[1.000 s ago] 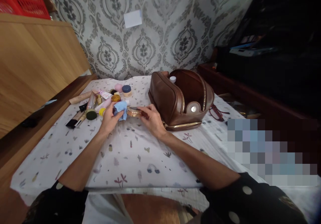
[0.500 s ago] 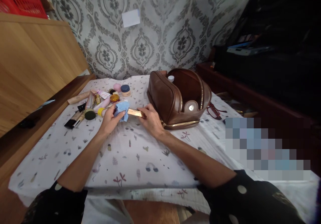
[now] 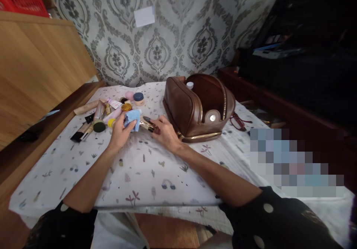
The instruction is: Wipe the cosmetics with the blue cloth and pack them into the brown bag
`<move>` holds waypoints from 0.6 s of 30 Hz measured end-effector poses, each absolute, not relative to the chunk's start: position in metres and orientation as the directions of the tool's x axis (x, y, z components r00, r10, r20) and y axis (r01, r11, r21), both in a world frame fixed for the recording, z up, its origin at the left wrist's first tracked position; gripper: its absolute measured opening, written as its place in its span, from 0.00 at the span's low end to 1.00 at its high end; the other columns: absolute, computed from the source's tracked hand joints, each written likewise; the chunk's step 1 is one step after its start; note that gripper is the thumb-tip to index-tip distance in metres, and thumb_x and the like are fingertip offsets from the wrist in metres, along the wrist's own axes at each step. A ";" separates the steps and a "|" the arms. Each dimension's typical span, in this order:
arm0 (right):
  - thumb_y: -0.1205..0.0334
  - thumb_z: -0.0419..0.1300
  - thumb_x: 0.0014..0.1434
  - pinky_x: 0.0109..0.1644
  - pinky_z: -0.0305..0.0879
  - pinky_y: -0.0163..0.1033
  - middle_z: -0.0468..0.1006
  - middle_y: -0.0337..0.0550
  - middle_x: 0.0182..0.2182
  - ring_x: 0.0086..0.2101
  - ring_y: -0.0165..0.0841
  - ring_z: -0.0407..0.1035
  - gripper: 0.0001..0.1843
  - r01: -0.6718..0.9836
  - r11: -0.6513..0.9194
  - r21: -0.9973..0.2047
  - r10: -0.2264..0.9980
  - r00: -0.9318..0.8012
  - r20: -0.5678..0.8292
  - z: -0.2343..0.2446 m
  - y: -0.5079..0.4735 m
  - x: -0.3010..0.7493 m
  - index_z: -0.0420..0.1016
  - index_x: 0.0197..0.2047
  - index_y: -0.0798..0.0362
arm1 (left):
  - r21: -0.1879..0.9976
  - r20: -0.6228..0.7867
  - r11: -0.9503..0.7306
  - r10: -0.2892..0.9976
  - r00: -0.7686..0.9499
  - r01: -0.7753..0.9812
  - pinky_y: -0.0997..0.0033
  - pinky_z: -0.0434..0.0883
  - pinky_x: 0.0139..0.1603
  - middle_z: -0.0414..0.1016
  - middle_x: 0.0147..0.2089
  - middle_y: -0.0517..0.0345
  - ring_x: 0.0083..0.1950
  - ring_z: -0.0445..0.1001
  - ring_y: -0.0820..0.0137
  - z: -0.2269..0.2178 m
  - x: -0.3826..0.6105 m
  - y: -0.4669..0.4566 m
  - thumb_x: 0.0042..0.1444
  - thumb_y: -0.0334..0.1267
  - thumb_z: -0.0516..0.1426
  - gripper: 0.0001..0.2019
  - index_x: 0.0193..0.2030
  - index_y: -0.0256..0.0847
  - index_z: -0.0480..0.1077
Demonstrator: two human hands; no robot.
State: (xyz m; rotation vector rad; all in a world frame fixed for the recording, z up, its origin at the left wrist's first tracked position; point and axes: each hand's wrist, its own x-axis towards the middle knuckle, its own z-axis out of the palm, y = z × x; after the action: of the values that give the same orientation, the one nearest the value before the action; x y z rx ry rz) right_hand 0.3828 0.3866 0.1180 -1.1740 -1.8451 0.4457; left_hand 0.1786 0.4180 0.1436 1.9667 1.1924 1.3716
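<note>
My left hand [image 3: 121,131] is closed on a crumpled light blue cloth [image 3: 132,120]. The fingers of my right hand [image 3: 164,133] grip a slim, shiny gold and dark cosmetic case [image 3: 146,124]; its exact kind is unclear. The case's left end meets the cloth, and both hands hover over the near side of the table. Just right of my right hand stands a brown cosmetic bag [image 3: 182,106], unzipped, with a white cap [image 3: 190,85] showing inside. Close to my left hand lie a yellow-capped item [image 3: 111,123] and an amber jar [image 3: 126,107].
Several tubes, brushes and bottles lie left of my hands, among them a dark green round lid [image 3: 99,126]. Behind them stands a jar with a blue lid [image 3: 138,98]. Red-framed glasses [image 3: 237,122] rest right of the bag. A wooden cabinet [image 3: 44,52] borders the left side.
The gold case has turned in my right hand and now slants down to the right, its dark part showing more. The cloth has shifted slightly left with my left hand.
</note>
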 end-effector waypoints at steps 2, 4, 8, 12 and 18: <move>0.74 0.62 0.53 0.47 0.71 0.41 0.68 0.43 0.41 0.36 0.33 0.69 0.25 0.555 0.501 -0.664 0.851 -0.176 0.495 0.116 0.388 0.384 0.77 0.55 0.53 | 0.759 0.516 -0.514 0.849 0.111 0.400 0.70 0.74 0.43 0.78 0.41 0.56 0.39 0.75 0.68 0.142 0.177 0.420 0.57 0.43 0.61 0.16 0.50 0.38 0.71; 0.72 0.64 0.53 0.55 0.69 0.46 0.70 0.47 0.46 0.47 0.39 0.70 0.24 0.570 0.504 -0.649 0.843 -0.161 0.513 0.114 0.389 0.385 0.78 0.54 0.52 | 0.760 0.517 -0.511 0.850 0.104 0.402 0.69 0.75 0.42 0.78 0.41 0.55 0.39 0.76 0.67 0.141 0.177 0.421 0.57 0.42 0.61 0.16 0.50 0.38 0.71; 0.73 0.65 0.54 0.62 0.66 0.50 0.69 0.50 0.53 0.53 0.41 0.69 0.29 0.517 0.498 -0.697 0.862 -0.205 0.463 0.113 0.391 0.389 0.74 0.60 0.48 | 0.742 0.529 -0.521 0.842 0.109 0.423 0.70 0.74 0.40 0.77 0.41 0.55 0.38 0.75 0.68 0.141 0.177 0.421 0.58 0.42 0.60 0.15 0.50 0.38 0.71; 0.72 0.65 0.55 0.54 0.73 0.45 0.69 0.47 0.50 0.41 0.31 0.73 0.29 0.431 0.470 -0.770 0.882 -0.204 0.424 0.109 0.393 0.388 0.73 0.61 0.49 | 0.684 0.563 -0.538 0.819 0.114 0.493 0.70 0.73 0.40 0.77 0.40 0.55 0.37 0.75 0.68 0.142 0.178 0.418 0.58 0.42 0.59 0.15 0.50 0.38 0.71; 0.62 0.70 0.53 0.56 0.73 0.47 0.65 0.44 0.45 0.44 0.36 0.71 0.29 0.453 0.428 -0.782 0.903 -0.168 0.396 0.112 0.388 0.385 0.75 0.59 0.48 | 0.547 0.624 -0.595 0.759 0.187 0.589 0.67 0.74 0.47 0.79 0.48 0.53 0.46 0.77 0.64 0.142 0.182 0.415 0.58 0.35 0.59 0.13 0.51 0.41 0.72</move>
State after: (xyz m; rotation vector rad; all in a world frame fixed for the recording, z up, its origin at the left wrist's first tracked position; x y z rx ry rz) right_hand 0.3851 0.3881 0.1121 -1.1675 -1.7883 0.6325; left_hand 0.1822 0.4151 0.1417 2.2717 1.3088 1.3691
